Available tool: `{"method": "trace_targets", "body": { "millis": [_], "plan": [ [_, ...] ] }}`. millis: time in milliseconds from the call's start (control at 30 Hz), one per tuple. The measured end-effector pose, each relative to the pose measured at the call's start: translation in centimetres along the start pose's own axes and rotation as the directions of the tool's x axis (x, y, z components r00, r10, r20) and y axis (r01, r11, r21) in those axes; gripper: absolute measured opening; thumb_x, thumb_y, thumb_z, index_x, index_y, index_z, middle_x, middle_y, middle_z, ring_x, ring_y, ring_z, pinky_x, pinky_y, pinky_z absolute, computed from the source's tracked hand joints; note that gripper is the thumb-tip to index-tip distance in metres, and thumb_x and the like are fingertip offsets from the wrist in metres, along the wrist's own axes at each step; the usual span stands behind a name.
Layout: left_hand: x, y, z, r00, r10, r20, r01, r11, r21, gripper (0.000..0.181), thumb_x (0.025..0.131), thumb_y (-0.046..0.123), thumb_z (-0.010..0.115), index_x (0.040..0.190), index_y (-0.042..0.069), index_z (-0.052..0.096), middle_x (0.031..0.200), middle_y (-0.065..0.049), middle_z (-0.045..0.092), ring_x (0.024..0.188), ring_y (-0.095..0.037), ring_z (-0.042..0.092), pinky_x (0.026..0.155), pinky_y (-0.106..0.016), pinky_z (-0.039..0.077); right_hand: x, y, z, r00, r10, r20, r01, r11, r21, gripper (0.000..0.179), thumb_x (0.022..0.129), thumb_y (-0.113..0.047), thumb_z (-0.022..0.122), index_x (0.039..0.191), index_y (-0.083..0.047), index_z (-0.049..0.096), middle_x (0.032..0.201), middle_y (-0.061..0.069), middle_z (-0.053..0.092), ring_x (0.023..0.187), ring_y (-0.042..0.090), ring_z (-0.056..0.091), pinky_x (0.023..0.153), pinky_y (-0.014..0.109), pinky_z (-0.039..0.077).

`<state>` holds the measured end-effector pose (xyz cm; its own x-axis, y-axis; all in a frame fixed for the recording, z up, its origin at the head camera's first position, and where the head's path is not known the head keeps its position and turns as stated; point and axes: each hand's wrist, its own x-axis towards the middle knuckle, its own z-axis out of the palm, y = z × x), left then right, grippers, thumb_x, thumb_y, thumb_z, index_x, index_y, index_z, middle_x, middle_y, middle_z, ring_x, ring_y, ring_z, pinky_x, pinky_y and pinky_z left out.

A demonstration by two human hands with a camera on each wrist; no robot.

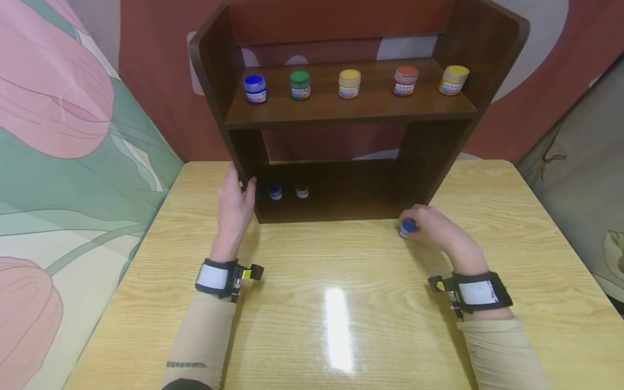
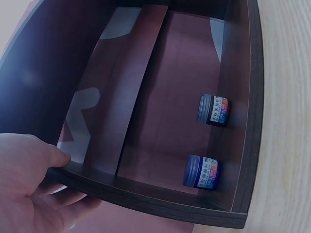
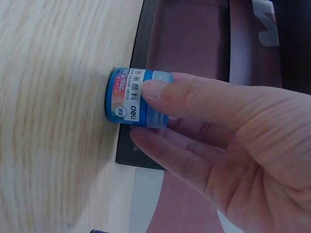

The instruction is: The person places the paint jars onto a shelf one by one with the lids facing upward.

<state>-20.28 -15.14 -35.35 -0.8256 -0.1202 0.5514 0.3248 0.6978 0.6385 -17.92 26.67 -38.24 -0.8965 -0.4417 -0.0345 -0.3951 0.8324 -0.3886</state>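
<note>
My right hand (image 1: 435,230) pinches a small blue paint jar (image 3: 127,97) between thumb and fingers, just in front of the right end of the shelf's bottom board. The jar's white label faces the right wrist camera. With my left hand (image 1: 234,203) I grip the left side panel of the dark brown wooden shelf (image 1: 351,120), thumb on the inner face and fingers round the outside. Close to that hand, on the bottom board, stand a dark blue paint jar (image 2: 202,172) and a dark paint jar with a clear lid (image 2: 213,109).
On the upper board stand several paint jars in a row: a blue jar (image 1: 255,89), a green jar (image 1: 300,85), a yellow jar (image 1: 349,84), a red jar (image 1: 405,81) and another yellow jar (image 1: 453,80). The shelf stands on a light wooden table (image 1: 292,325) against a patterned backdrop.
</note>
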Motion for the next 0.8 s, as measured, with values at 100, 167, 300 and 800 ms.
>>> {"method": "trace_targets", "body": {
  "millis": [100,167,300,800],
  "plan": [
    [0.1,0.0,0.0,1.0,0.003,0.002,-0.003,1.0,-0.001,0.039,0.101,0.012,0.057,0.137,0.001,0.047,0.13,-0.023,0.062,0.123,-0.037,0.061,0.094,-0.05,0.058,-0.1,-0.3,-0.2,0.999,-0.017,-0.039,0.017,1.0,0.006,0.027,0.084,-0.002,0.077,0.11,0.001,0.071,0.111,0.022,0.069,0.106,0.039,0.064,0.094,0.055,0.055],
    [0.1,0.0,0.0,1.0,0.004,-0.001,-0.004,1.0,0.003,0.039,0.101,0.012,0.057,0.137,0.001,0.047,0.13,-0.023,0.062,0.124,-0.037,0.061,0.096,-0.05,0.058,-0.1,-0.6,-0.3,0.996,-0.037,-0.077,0.038,0.999,0.007,0.027,0.084,0.0,0.076,0.11,0.003,0.071,0.112,0.024,0.068,0.107,0.041,0.064,0.095,0.056,0.054],
    [0.1,-0.1,0.1,1.0,0.007,-0.004,-0.007,1.0,-0.003,0.039,0.1,0.011,0.057,0.137,0.001,0.048,0.13,-0.023,0.062,0.123,-0.037,0.061,0.096,-0.05,0.058,-0.1,-1.1,-0.3,0.988,-0.062,-0.139,0.063,0.998,0.0,0.029,0.085,0.002,0.074,0.113,0.006,0.069,0.114,0.026,0.066,0.108,0.042,0.063,0.096,0.057,0.054],
    [-0.2,-0.2,0.0,1.0,0.019,-0.007,-0.02,1.0,-0.02,0.039,0.101,0.011,0.057,0.137,0.001,0.048,0.128,-0.024,0.062,0.121,-0.038,0.062,0.092,-0.05,0.059,0.9,-1.9,1.0,0.941,-0.141,-0.307,0.147,0.989,-0.003,0.031,0.085,0.001,0.075,0.115,0.003,0.066,0.116,0.022,0.067,0.108,0.039,0.066,0.094,0.053,0.056]
  ]
}}
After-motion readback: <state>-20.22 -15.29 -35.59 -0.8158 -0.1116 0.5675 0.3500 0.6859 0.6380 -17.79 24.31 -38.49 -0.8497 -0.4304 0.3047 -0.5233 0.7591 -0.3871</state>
